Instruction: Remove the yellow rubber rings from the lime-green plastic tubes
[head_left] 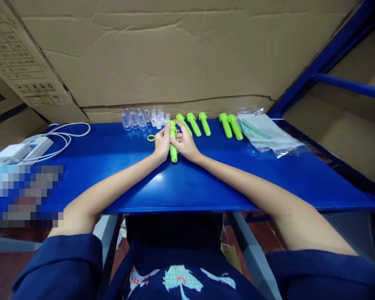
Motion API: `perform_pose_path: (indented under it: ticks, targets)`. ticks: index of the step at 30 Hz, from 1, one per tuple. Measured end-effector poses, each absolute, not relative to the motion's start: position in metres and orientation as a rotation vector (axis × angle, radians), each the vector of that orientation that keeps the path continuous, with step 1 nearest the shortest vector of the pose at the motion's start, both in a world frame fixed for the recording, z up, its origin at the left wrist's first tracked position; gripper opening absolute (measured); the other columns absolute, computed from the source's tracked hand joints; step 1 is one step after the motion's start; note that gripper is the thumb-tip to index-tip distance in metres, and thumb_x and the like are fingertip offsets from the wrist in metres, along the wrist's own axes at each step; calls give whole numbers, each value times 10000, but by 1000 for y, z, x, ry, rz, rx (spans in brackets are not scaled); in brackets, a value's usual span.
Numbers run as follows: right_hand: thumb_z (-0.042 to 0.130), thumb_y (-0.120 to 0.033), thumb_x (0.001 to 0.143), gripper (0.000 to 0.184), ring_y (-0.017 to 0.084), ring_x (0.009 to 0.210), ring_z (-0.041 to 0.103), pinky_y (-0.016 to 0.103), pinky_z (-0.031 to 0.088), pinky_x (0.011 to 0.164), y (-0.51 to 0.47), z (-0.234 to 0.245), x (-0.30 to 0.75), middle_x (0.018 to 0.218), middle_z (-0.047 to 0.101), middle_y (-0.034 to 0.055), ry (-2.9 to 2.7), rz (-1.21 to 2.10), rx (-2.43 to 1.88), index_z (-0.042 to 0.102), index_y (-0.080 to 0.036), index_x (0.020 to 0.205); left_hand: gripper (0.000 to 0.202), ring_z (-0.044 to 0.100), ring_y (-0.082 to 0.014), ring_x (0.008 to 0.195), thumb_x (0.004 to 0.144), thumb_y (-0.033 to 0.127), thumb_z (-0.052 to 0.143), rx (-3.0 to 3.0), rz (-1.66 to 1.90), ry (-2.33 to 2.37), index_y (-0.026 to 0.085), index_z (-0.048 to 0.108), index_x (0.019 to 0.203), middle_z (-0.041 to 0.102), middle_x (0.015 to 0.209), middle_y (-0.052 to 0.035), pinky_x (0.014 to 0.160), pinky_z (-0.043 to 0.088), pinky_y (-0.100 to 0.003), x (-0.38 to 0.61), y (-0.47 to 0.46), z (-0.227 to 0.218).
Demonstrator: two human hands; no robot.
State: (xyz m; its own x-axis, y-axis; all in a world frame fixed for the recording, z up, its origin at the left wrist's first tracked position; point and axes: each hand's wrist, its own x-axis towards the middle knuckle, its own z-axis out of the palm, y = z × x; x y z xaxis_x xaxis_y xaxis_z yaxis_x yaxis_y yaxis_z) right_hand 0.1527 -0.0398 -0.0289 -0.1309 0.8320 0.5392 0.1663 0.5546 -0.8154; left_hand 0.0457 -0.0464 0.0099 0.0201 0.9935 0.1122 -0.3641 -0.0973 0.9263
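Between my two hands, over the middle of the blue table [118,179], stands a lime-green flashlight-shaped plastic piece [173,155], its wider head pointing away from me. My left hand [163,142] closes on its left side near the head, and my right hand [186,143] grips it from the right. A thin yellow-green ring [151,138] lies flat just left of my left hand. Behind it are several clear plastic caps [134,120] and small whitish pieces [158,121], one with a red dot. More green flashlight-shaped pieces [193,125] lie to the right of my hands.
A clear plastic bag [265,131] with pale green and white contents lies at the right. White power strips [39,148], an adapter and a looped cable [69,134] occupy the left. Cardboard [175,54] walls the back; a blue metal frame [328,54] slants up at right.
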Motion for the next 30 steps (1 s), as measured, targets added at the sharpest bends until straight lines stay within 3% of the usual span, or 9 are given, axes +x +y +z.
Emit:
perform_pose_path:
  ticks: [8,11,17,23,30]
  targets:
    - [670,-671,888,699,194,698,745,344,651,654,-36,-34,151,869,715,41,-1565,709,-863,382,-199,1316,306,739,-150,752,1043,346,531,1049,1429,848,139,715,912,768,827,-52,707,578,-215,46,-44,11]
    - [650,-693,894,707,201,723,754,362,658,689,-36,-33,151,884,719,40,-1597,641,-837,372,-212,1330,304,748,-166,831,1031,372,545,1053,1415,882,150,728,933,769,867,-52,781,588,-230,41,-33,14]
    - [589,-735,915,687,181,634,710,357,644,640,-35,-32,151,796,669,-11,-1640,578,-847,357,-249,1340,410,760,-216,987,1042,502,519,1203,1305,790,175,730,1173,783,1058,-88,874,603,-292,28,-18,22]
    - [604,-758,891,749,197,693,736,368,649,651,-38,-32,151,963,698,54,-1600,617,-844,311,-258,1366,492,768,-241,1019,1039,555,517,1203,1274,744,140,707,1221,795,1037,-111,915,617,-324,32,-27,19]
    - [600,-732,909,770,226,779,754,402,666,734,-43,-28,151,925,712,55,-1623,675,-851,289,-242,1415,561,773,-226,976,1032,626,470,1126,1320,811,154,712,1213,793,982,-96,857,635,-295,40,-36,19]
